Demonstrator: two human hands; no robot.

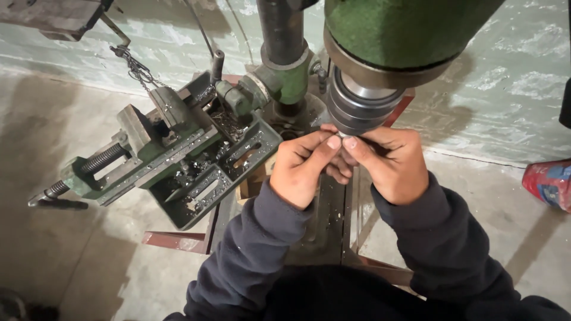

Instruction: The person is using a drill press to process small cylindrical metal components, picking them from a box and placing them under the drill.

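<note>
Green-painted drill press head [404,30] hangs at the far centre-right, with its steel chuck [357,107] pointing down toward the hands. Left hand [300,169] and right hand [392,163] meet directly beneath the chuck, fingertips pressed together. Between the two thumbs a small metal piece [340,136] is pinched, touching or just under the chuck's lower end; its exact kind is too small to tell. Both hands are closed in a fingertip grip on that piece, other fingers curled in. Dark sleeves cover both forearms.

Left of the hands, a green machine vise [148,160] sits on the press's slotted worktable [238,172], tilted diagonally, its screw handle pointing to the near left. Metal shavings lie in the slots of the worktable. The vise jaws stand apart with nothing visible between them. A dark column [279,30] rises behind the worktable. A chain [138,70] hangs at the far left. Concrete floor [59,208] lies below, and a red bag [550,184] shows at the right edge.
</note>
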